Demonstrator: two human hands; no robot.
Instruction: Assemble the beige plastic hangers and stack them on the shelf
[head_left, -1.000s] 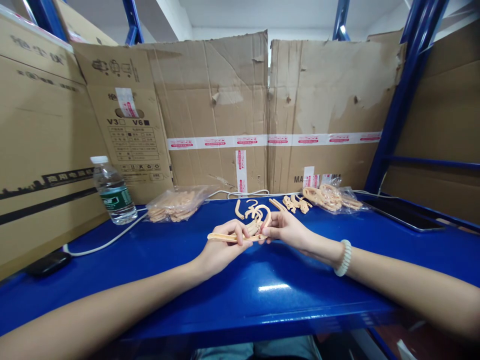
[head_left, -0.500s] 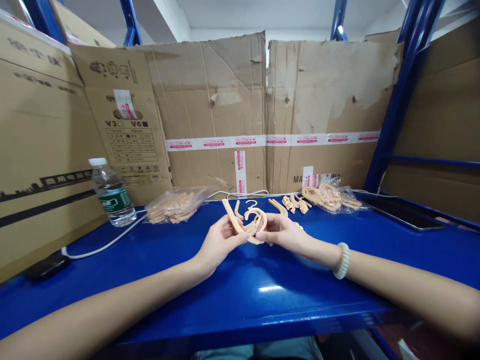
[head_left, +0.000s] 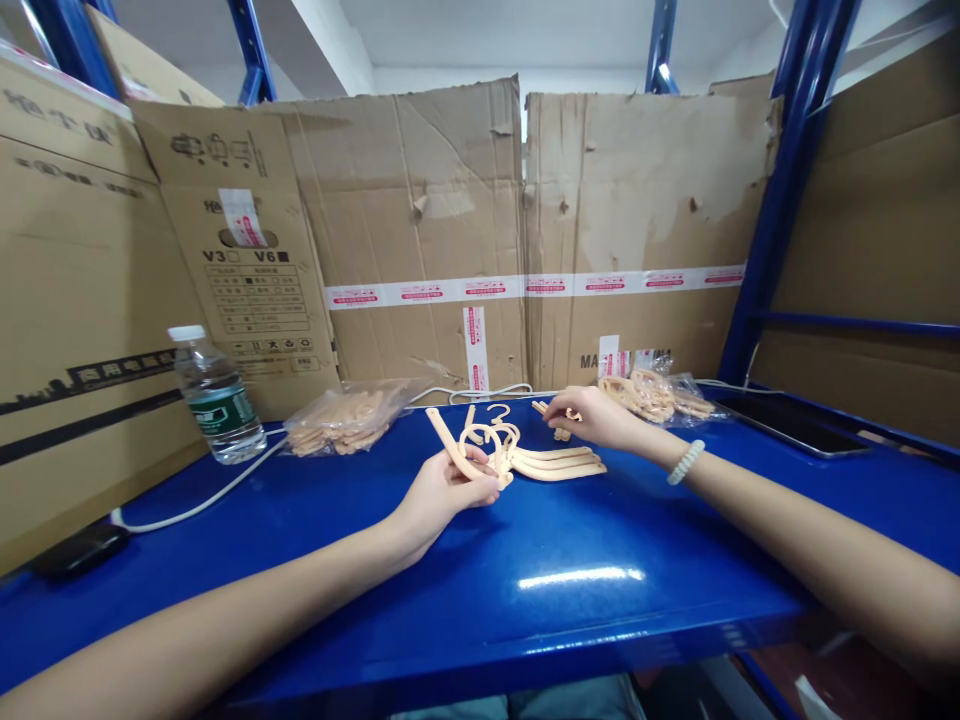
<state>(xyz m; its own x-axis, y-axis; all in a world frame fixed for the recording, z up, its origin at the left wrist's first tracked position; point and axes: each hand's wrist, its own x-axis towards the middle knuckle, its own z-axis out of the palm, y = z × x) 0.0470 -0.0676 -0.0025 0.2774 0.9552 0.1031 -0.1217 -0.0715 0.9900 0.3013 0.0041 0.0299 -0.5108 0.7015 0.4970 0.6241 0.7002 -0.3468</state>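
My left hand (head_left: 450,492) is closed around a beige plastic hanger piece (head_left: 441,432), a slanting arm with a round hook beside it. Just right of those fingers, several curved hanger arms (head_left: 559,463) lie stacked on the blue table. A loose hook (head_left: 498,411) and another short beige piece (head_left: 470,416) rest behind my left hand. Farther back on the right, my right hand (head_left: 596,418) reaches down with bent fingers over small beige strips (head_left: 561,434). Its fingertips come together at these strips, partly covering them, so what they grip is unclear.
A bag of beige parts (head_left: 341,420) lies at left, another bag (head_left: 649,395) at right. A water bottle (head_left: 217,395) stands by the left carton. A dark tablet (head_left: 799,422) and a black object (head_left: 81,550) are near the sides. Cardboard (head_left: 420,230) walls the back; a white cable (head_left: 202,497) crosses the left.
My right hand has let go of the hanger piece and moved back and right to the loose strips. My left hand keeps hold of it. The stacked arms are now uncovered.
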